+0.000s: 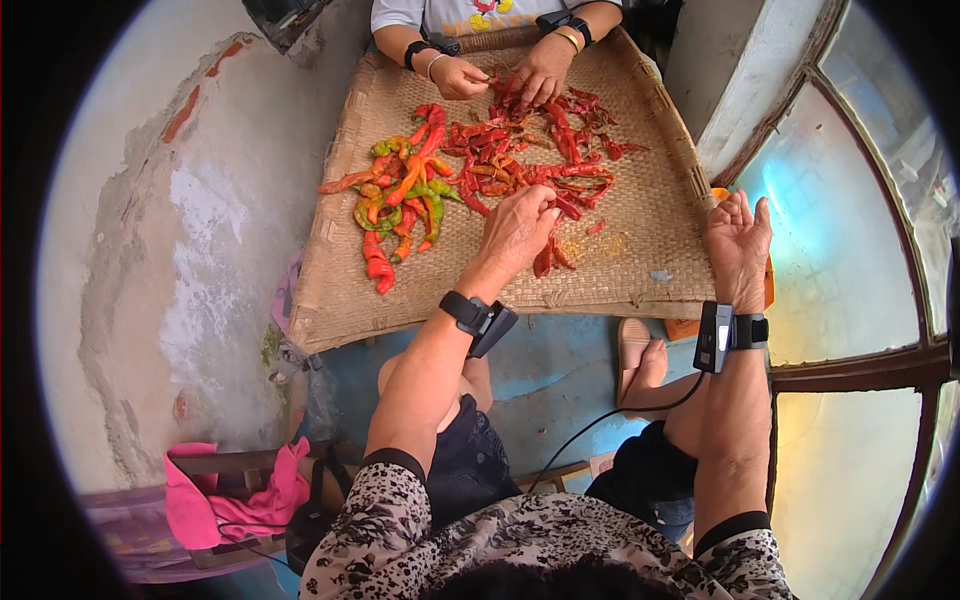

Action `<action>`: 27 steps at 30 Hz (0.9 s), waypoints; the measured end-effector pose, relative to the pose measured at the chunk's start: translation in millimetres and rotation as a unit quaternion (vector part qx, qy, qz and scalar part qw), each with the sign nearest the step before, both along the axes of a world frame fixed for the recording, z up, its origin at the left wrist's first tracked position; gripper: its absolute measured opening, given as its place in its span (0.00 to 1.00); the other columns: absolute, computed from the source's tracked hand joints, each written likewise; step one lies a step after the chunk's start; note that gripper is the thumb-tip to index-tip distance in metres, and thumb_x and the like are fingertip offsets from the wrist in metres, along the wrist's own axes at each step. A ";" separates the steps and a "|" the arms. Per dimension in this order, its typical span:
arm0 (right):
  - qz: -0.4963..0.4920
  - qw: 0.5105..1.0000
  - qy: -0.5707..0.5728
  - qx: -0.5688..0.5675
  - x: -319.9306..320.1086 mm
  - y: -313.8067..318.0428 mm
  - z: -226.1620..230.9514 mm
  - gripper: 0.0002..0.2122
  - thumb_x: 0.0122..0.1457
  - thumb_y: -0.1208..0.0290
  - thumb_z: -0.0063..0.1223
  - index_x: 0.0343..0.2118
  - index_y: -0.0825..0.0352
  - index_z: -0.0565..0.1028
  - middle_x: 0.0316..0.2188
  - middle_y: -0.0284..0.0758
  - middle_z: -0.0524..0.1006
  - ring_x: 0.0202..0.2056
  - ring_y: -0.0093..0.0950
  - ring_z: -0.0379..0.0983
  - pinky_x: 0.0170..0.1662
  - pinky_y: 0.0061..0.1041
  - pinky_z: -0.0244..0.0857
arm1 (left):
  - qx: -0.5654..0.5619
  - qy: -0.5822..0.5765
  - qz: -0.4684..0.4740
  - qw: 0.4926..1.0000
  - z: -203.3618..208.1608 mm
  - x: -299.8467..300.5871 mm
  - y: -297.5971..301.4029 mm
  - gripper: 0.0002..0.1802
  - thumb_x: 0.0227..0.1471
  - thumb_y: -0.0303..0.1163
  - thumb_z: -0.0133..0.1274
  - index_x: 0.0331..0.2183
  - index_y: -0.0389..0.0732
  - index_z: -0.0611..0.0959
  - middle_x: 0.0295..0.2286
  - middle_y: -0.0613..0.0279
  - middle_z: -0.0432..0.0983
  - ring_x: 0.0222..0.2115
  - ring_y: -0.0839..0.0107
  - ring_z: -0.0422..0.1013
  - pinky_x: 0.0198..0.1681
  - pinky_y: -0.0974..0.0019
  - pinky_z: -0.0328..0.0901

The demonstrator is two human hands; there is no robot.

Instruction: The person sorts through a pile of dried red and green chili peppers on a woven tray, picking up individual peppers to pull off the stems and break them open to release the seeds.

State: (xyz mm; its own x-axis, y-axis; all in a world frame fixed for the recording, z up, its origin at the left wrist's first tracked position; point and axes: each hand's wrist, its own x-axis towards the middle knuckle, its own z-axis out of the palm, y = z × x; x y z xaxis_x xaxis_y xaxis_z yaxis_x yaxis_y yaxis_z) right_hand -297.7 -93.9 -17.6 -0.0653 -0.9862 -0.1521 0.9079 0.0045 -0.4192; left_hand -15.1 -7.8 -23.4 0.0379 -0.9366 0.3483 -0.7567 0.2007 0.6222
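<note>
A woven tray [640, 280] carries red chili peppers. My left hand [515, 240] reaches over its middle, fingers pinched on a dried red chili pepper [567, 207] at the near side of the dried heap [495, 150]. Left of that heap lies a pile of fresh peppers [405, 190], red, orange and green. Short red pieces [545, 260] and scattered pale seeds [600, 245] lie just right of my left hand. My right hand [738, 245] is beyond the tray's right rim, palm up, fingers loosely bent and thumb apart, with nothing visible in it.
Across the tray, another person's two hands [500, 78] work at the far end of the dried peppers. An orange container [683, 328] shows below my right hand. A peeling wall [200, 230] bounds the left, a framed window [840, 270] the right. A black cable [590, 425] hangs from my right wrist device.
</note>
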 end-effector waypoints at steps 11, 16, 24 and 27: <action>0.151 0.985 0.086 -0.007 51.1 18.5 20.4 0.08 0.58 0.65 0.52 0.34 0.65 0.73 0.21 0.27 0.72 0.21 0.17 0.65 0.25 0.16 0.60 | 0.187 -0.146 0.142 0.961 -14.5 23.8 -44.7 0.34 0.43 0.19 0.43 0.54 0.53 0.66 0.60 0.58 0.45 0.54 0.48 0.54 0.54 0.51 0.57; 0.190 0.975 0.117 -0.015 61.9 20.4 19.2 0.09 0.58 0.65 0.51 0.34 0.65 0.72 0.20 0.26 0.70 0.21 0.17 0.64 0.24 0.16 0.60 | 0.183 -0.175 0.085 0.964 -12.9 6.5 -56.1 0.23 0.47 0.20 0.44 0.47 0.47 0.72 0.52 0.55 0.60 0.50 0.49 0.59 0.48 0.48 0.61; 0.187 0.959 0.213 -0.006 52.9 21.7 20.0 0.07 0.57 0.66 0.51 0.33 0.64 0.72 0.21 0.26 0.69 0.22 0.17 0.63 0.24 0.17 0.59 | 0.103 -0.196 -0.023 0.975 -18.0 -23.4 -32.5 0.14 0.48 0.23 0.49 0.40 0.42 0.74 0.40 0.53 0.68 0.39 0.51 0.69 0.41 0.54 0.65; 0.190 0.943 0.273 -0.021 59.9 24.1 15.9 0.06 0.57 0.67 0.51 0.32 0.64 0.72 0.21 0.26 0.70 0.21 0.15 0.62 0.24 0.16 0.59 | 0.068 -0.172 -0.044 0.982 -16.0 -19.6 -20.0 0.11 0.46 0.22 0.50 0.36 0.41 0.75 0.34 0.53 0.68 0.35 0.51 0.69 0.36 0.54 0.64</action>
